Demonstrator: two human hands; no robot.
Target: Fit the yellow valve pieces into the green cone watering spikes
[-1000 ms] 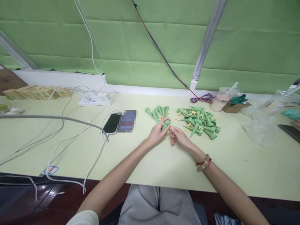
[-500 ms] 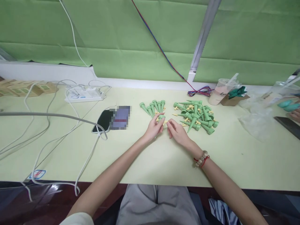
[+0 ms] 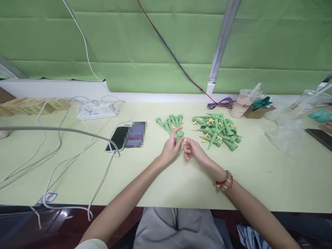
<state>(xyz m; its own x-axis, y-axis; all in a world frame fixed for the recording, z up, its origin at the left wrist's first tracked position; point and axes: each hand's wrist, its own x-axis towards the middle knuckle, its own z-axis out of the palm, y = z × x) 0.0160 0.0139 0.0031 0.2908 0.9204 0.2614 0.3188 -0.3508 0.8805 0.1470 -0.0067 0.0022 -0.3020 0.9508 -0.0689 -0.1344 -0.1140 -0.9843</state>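
Observation:
My left hand [image 3: 169, 151] is closed around a green plastic watering spike [image 3: 179, 135], its wide cap end upward. At the side of that spike sticks out a small yellow valve [image 3: 184, 140], which my right hand [image 3: 195, 151] pinches between thumb and forefinger; the other fingers are curled in. Just beyond my left hand, several finished-looking green spikes [image 3: 172, 119] lie fanned out in a row. To the right of my right hand is a loose pile of green spikes [image 3: 216, 133] with yellow valves [image 3: 219, 138] among them.
Two phones [image 3: 118, 139] lie left of my hands, with white cables [image 3: 90, 166] looping around a power strip [image 3: 98, 110]. Behind the pile are coiled wires [image 3: 223, 103], a drink cup [image 3: 241, 103] and a small carton [image 3: 255, 112]. A plastic bag [image 3: 281, 136] and a person's hand [image 3: 328, 127] are at right.
The view has shifted slightly. My hands stay together at the same spike, and the fingers of my right hand have curled and turned a little around the yellow valve.

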